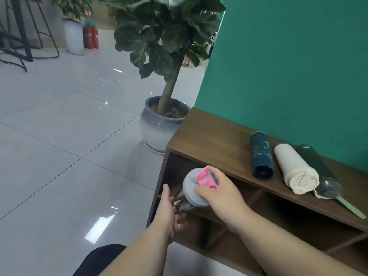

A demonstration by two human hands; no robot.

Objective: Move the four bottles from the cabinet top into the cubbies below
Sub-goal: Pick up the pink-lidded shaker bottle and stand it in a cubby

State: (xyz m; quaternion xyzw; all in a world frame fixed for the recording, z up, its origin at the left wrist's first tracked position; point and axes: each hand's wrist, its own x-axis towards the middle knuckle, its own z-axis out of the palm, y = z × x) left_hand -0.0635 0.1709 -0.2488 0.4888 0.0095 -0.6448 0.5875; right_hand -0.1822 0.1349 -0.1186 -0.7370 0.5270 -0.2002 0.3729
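Note:
A clear bottle with a grey lid (192,188) and a pink flip cap sits at the mouth of the upper-left cubby. My right hand (221,193) grips its lid from the right. My left hand (168,213) cups the bottle's body from below and to the left. On the brown cabinet top (215,140) three bottles lie on their sides: a dark blue one (260,155), a cream one (294,169), and a dark green one (315,163) with a clear cap (327,188) and a pale green strap.
The cabinet has two rows of dark cubbies (278,214) with dividers. A teal wall (288,66) stands behind it. A large potted plant (159,126) stands on the tiled floor just left of the cabinet. Stools, another plant and red extinguishers are far back left.

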